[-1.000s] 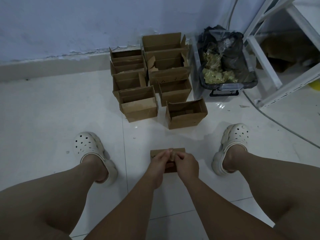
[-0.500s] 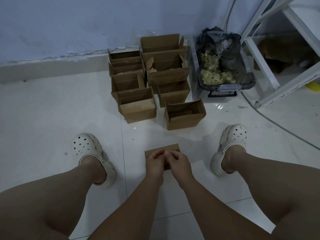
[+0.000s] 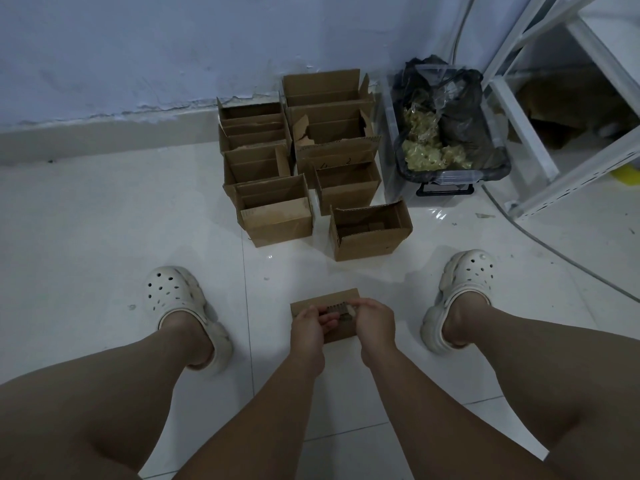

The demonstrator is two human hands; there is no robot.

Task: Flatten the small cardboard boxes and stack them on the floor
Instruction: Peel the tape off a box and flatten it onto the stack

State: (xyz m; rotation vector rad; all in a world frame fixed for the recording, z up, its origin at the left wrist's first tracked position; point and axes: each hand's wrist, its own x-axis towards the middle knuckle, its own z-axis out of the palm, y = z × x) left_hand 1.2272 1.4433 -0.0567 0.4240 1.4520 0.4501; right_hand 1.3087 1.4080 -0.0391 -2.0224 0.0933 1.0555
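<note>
Figure: head view, both hands at work on 1 box. A small brown cardboard box (image 3: 325, 298) is seen lying on the white tiled floor (image 3: 104, 220), and all positions are given from it. The left hand (image 3: 309, 325) is laid over its left half with fingers curled onto the top face, gripping it. The right hand (image 3: 375, 320) is closed on its right half, with the fingertips pinched at the upper edge; exactly what is pinched there cannot be told. The 2 hands are set close together, a dark gap being visible between them.

A white perforated left clog (image 3: 176, 299) is placed to the left of the box and a matching right clog (image 3: 464, 289) to its right. Beyond the box, a cluster of open brown cardboard boxes (image 3: 277, 216) is arranged in 2 columns reaching to the pale blue wall (image 3: 138, 46). The nearest open box (image 3: 370, 237) stands upright, apart from the held box. Beyond and to the right, a clear plastic bin (image 3: 450, 174) lined with a black plastic bag (image 3: 457, 109) is shown, beside a white metal shelf frame (image 3: 530, 140).
</note>
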